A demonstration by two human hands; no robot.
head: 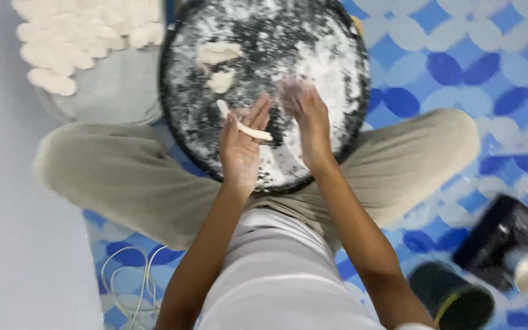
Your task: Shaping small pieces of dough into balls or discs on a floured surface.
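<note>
Left hand: fingers flat and wide — a thin dough strip lies across them.
Right hand: blurred, fingers loosely spread.
Floured tray: round, black-rimmed — beneath both hands.
Black can: by the right elbow.

Both forearms reach forward side by side; the left hand lies palm up, fingers extended, while the right hand is blurred, fingers loosely curled.

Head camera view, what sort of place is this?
Probably a home floor used for food preparation: a person sits cross-legged on a blue patterned mat, rolling a dough strip over a floured round black tray, beside a pile of shaped dough pieces.
</note>
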